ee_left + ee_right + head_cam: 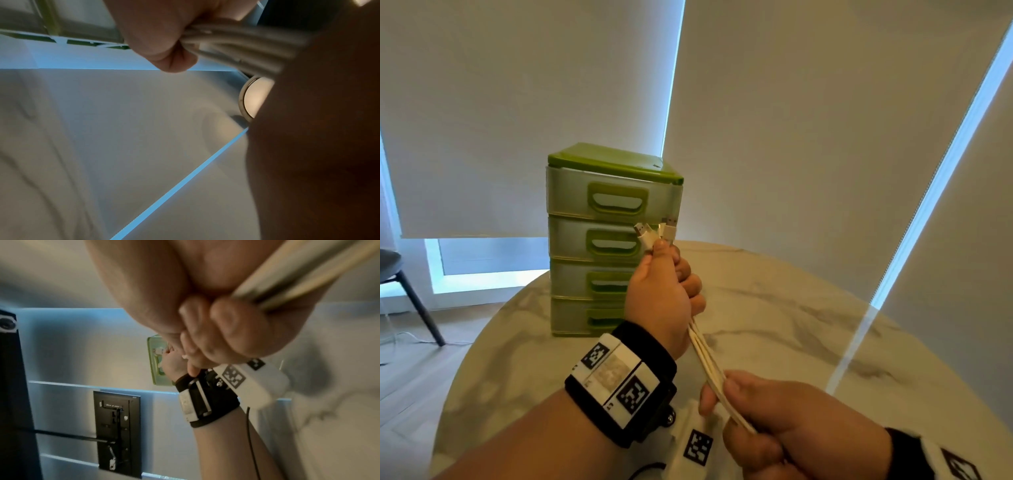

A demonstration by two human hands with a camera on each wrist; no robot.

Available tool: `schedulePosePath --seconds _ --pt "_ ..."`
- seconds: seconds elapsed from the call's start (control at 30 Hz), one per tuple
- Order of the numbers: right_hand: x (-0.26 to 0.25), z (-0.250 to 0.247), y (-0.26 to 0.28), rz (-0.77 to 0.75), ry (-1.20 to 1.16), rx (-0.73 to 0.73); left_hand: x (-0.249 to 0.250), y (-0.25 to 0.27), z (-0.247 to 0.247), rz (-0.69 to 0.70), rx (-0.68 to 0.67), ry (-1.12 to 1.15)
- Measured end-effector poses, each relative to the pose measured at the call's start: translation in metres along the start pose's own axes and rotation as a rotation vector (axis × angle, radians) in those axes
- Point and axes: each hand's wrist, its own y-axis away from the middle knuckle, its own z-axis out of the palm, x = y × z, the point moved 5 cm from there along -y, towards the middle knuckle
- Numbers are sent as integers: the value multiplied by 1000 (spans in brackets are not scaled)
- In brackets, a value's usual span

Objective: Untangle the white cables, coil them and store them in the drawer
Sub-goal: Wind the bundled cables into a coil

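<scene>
My left hand [667,284] is raised in front of the drawer unit and grips a bundle of white cables [705,356]. Their USB plugs [654,231] stick up above its thumb. The strands run taut, down and right, into my right hand [753,414], which grips them near the table's front. In the left wrist view the cables [236,43] pass through my curled fingers [156,40]. The right wrist view shows the strands [298,270] held by curled fingers [226,326]. The green drawer unit [613,240] stands upright with all drawers closed.
The round marble table [808,308] carries the drawer unit at its back left. A dark chair [400,284] stands on the wooden floor at far left. Window blinds hang behind the table. A black wall panel [117,431] shows in the right wrist view.
</scene>
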Motion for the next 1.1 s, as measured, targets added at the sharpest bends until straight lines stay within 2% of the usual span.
schedulePosePath --seconds 0.1,0.23,0.33,0.5,0.63,0.7,0.77,0.8,0.83,0.9,1.03,1.1 --pt "2 -2 -9 27 162 -79 -11 3 4 -79 -74 45" --pt "-6 -13 -2 130 377 -7 -23 8 7 -264 -133 67" --pt "-14 -24 9 161 520 138 -26 15 10 -343 -185 80" --pt "-17 -47 12 229 767 289 -35 24 16 -389 -243 43" --pt "-17 -63 6 102 956 511 -55 28 13 -396 -226 -47" --pt "-17 -76 11 26 971 627 -63 29 8 -360 -215 -224" --pt "-20 -87 15 -57 848 714 -69 31 2 -321 -201 -479" --pt "-21 -88 16 -46 731 686 -73 31 -2 -317 -186 -576" --pt "-25 -79 14 -141 674 611 -77 31 -6 -324 -174 -638" --pt "-34 -73 18 -299 656 606 -85 35 -10 -378 -172 -682" --pt "-42 -78 16 -414 357 662 -98 52 0 -509 -294 -638" --pt "-45 -78 9 -425 223 641 -92 49 2 -424 -319 -751"
